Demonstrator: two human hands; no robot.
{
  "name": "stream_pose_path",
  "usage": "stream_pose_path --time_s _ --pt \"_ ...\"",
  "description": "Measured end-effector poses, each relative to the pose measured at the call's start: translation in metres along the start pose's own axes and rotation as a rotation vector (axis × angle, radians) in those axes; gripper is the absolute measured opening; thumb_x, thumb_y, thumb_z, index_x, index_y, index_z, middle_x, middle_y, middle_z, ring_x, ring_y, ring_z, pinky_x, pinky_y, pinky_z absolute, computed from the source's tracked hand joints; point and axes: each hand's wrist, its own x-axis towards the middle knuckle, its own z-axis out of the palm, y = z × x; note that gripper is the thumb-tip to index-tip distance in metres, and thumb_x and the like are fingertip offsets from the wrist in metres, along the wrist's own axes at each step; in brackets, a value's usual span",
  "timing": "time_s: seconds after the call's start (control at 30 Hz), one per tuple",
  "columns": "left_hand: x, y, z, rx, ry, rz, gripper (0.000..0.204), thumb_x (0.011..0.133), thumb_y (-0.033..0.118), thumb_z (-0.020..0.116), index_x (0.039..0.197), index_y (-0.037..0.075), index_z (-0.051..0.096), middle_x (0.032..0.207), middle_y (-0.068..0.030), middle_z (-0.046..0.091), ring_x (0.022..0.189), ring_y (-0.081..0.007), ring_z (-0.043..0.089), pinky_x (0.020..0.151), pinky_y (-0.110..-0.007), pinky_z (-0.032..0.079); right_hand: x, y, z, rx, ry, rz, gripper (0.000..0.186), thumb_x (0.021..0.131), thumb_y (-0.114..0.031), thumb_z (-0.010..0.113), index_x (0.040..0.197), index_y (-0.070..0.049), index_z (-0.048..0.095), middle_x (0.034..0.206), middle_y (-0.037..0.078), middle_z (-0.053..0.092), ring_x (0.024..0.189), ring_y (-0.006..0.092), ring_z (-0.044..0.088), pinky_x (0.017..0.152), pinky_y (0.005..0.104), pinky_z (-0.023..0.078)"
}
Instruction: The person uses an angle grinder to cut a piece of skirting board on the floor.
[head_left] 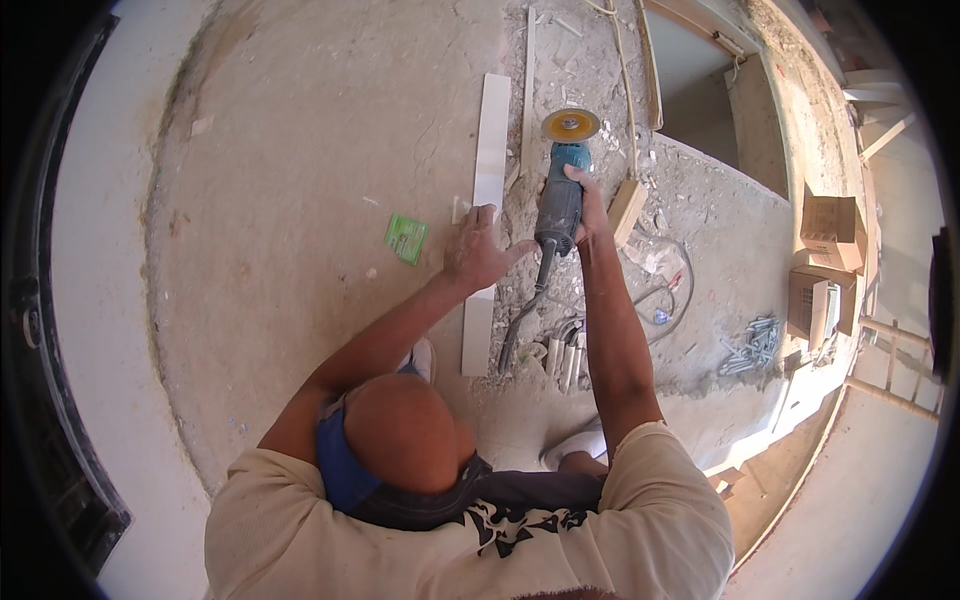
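Observation:
My right hand [592, 208] is wrapped round the body of a blue and black angle grinder [559, 208], its thumb along the upper side. The round yellow-orange disc [570, 125] points away from me, and a dark power cord [523, 315] trails back from the near end. A long, narrow pale tile strip [491, 140] lies lengthwise on the floor, left of the grinder. My left hand [479, 252] rests across it, the fingers over the strip and the thumb stretched out toward the grinder's rear. Whether the disc is spinning cannot be told.
Rubble and white chips [525, 265] cover the floor around the grinder. A green packet [405, 239] lies left of my hand. To the right are a wooden block [627, 212] with a pale cord, a pile of grey metal pieces [752, 347], cardboard boxes [833, 233] and a floor opening [700, 110].

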Motion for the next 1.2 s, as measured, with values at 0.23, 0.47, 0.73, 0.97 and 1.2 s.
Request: stream_pose_path --time_s 0.23,0.47,0.73,0.97,1.2 --pt "0.007 -0.016 0.014 0.291 -0.005 -0.106 0.091 0.083 0.053 0.082 0.139 -0.007 0.044 0.127 -0.0283 0.059 0.110 -0.0433 0.066 0.089 -0.053 0.056 0.029 -0.020 -0.024 0.075 -0.063 0.006 0.051 0.092 -0.035 0.072 0.118 0.007 0.059 0.096 0.021 0.071 0.077 0.0317 0.074 0.070 0.0431 0.065" --pt "0.019 -0.041 0.028 0.174 0.133 -0.161 0.067 0.082 0.031 0.076 0.128 -0.007 0.046 0.111 -0.0256 0.062 0.098 -0.0382 0.070 0.079 -0.049 0.060 0.081 -0.027 -0.010 0.115 -0.150 0.002 0.056 0.091 -0.036 0.073 0.121 0.009 0.057 0.099 0.022 0.070 0.081 0.0334 0.073 0.073 0.0431 0.064" --pt "0.020 -0.011 0.024 0.292 0.013 -0.132 0.080 0.078 0.041 0.084 0.129 -0.007 0.045 0.118 -0.0244 0.061 0.102 -0.0378 0.070 0.081 -0.048 0.060 0.122 -0.026 -0.028 0.222 -0.163 0.057 0.056 0.092 -0.036 0.072 0.121 0.008 0.055 0.099 0.023 0.069 0.080 0.0331 0.072 0.072 0.0442 0.063" --pt "0.022 -0.016 0.009 0.150 -0.077 -0.281 0.088 0.077 0.039 0.083 0.137 -0.010 0.041 0.126 -0.0286 0.059 0.109 -0.0429 0.067 0.089 -0.051 0.058 0.093 0.008 -0.009 -0.157 0.028 -0.061 0.056 0.089 -0.035 0.079 0.121 0.006 0.058 0.096 0.018 0.071 0.075 0.0295 0.072 0.066 0.0397 0.062" --pt "0.015 -0.023 0.001 -0.079 0.028 -0.344 0.076 0.076 0.037 0.081 0.136 -0.001 0.054 0.112 -0.0246 0.069 0.108 -0.0403 0.069 0.093 -0.049 0.056 0.061 0.028 -0.004 -1.075 0.557 -0.244 0.084 0.074 -0.043 0.088 0.136 0.005 0.056 0.117 0.022 0.071 0.103 0.0359 0.072 0.092 0.0471 0.057"
